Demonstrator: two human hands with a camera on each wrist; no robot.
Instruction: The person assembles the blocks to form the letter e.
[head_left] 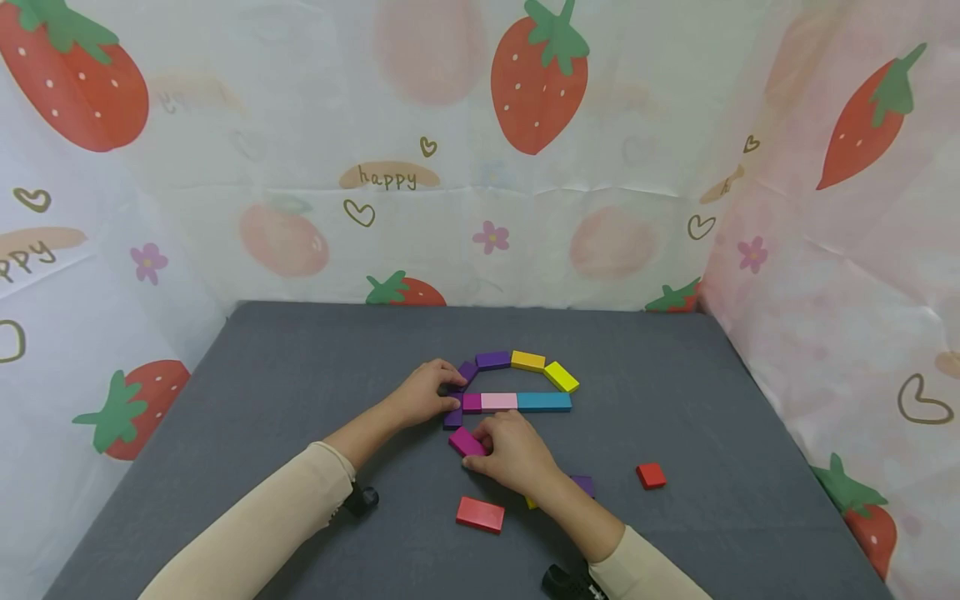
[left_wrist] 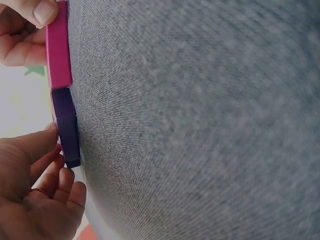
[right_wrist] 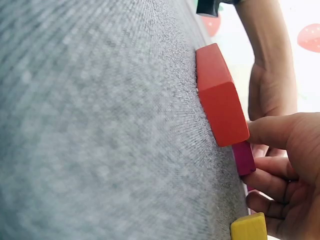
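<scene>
My right hand [head_left: 517, 454] pinches a magenta block [head_left: 467, 442] between thumb and fingers, its far corner close to the lower end of a purple block [head_left: 453, 418]. Thumb and fingers of my left hand [head_left: 423, 392] hold that purple block from its left side; part of the block is hidden by them. In the left wrist view the magenta block [left_wrist: 59, 55] meets the dark purple block [left_wrist: 68, 127] end to end. Purple blocks [head_left: 492, 361] and yellow ones [head_left: 561, 377] curve above a straight row with a pink block [head_left: 498, 402] and a blue block [head_left: 544, 402].
A red block [head_left: 480, 515] lies in front of the right hand, and a smaller red block [head_left: 651, 476] sits to the right. Under the right forearm, a purple block [head_left: 582, 485] and a yellow block [right_wrist: 249, 228] are partly covered. Patterned cloth [head_left: 465, 200] surrounds the grey tabletop [head_left: 337, 333].
</scene>
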